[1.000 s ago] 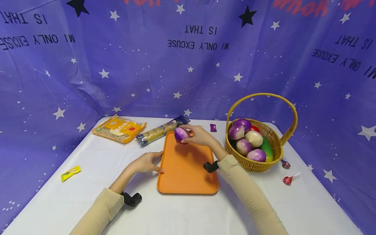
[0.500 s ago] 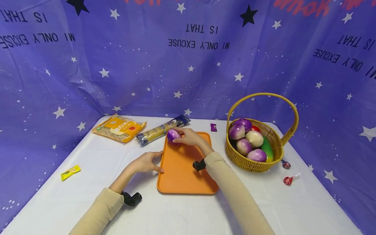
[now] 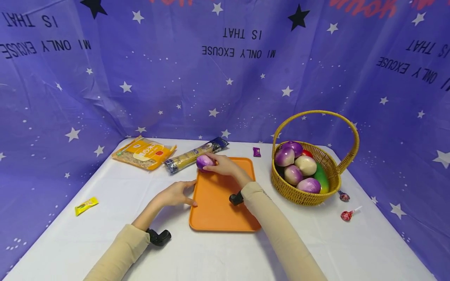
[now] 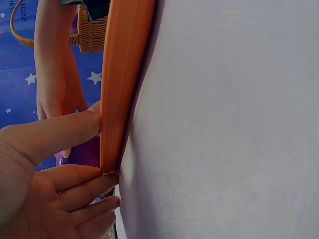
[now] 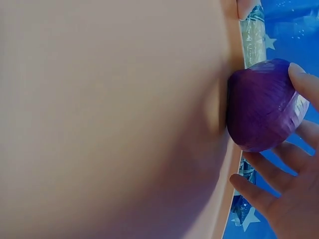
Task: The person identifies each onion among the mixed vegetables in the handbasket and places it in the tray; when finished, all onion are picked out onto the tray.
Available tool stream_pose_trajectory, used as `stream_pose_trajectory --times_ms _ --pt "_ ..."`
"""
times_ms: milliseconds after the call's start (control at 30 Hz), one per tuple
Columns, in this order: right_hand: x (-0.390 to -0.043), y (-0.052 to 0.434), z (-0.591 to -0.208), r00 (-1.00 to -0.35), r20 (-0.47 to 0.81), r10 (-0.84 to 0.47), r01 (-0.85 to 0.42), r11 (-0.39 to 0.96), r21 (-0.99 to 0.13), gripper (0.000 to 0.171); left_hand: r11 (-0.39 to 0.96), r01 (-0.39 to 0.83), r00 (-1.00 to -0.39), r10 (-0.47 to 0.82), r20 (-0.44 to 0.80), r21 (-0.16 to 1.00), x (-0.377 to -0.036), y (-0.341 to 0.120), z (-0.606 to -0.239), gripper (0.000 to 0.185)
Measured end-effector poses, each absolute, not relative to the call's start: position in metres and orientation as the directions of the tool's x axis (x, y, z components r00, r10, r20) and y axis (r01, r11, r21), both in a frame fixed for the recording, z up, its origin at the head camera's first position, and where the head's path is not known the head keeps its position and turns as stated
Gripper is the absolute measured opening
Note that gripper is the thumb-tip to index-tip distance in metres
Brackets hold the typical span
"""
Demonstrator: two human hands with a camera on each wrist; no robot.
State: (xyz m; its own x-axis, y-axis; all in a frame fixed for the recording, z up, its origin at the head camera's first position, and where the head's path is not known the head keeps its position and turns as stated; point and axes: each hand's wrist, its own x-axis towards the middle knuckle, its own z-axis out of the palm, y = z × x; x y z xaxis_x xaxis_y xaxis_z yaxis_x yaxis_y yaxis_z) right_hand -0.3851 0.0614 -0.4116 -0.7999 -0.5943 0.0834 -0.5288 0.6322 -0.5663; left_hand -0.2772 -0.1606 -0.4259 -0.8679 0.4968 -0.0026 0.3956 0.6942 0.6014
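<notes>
The right hand (image 3: 225, 166) grips a purple onion (image 3: 205, 161), resting it on the far left corner of the orange tray (image 3: 219, 210); in the right wrist view its fingers (image 5: 304, 84) curl round the onion (image 5: 261, 107) as it touches the tray floor. The left hand (image 3: 175, 194) lies open, its straight fingers (image 4: 60, 132) pressed against the tray's left rim (image 4: 119, 84), steadying it. The step in hand looks like setting the onion down; next the fingers would need to loosen without letting it roll. The basket (image 3: 328, 164) holds more onions. The backdrop (image 3: 239, 50) shows mirrored lettering, roughly "THAT IS MY ONLY EXCUSE".
</notes>
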Motion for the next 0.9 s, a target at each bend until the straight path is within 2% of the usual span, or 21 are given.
stream_pose_trajectory --times_ms 400,733,900 --pt "-0.3868 0.0626 -0.4163 -0.784 0.106 -0.612 -0.542 0.591 -0.597 0.070 0.695 0.389 -0.870 0.494 -0.009 0.605 -0.2769 -0.1598 -0.4255 0.087" --pt "-0.3863 0.0631 -0.4171 -0.778 0.140 -0.612 -0.567 0.587 -0.578 0.065 0.692 0.387 -0.870 0.493 -0.008 0.610 -0.2776 -0.1598 -0.4266 0.087" --pt "-0.3855 0.0644 -0.4174 -0.791 0.106 -0.602 -0.540 0.607 -0.584 0.073 0.695 0.392 -0.870 0.494 -0.004 0.603 -0.2774 -0.1596 -0.4272 0.087"
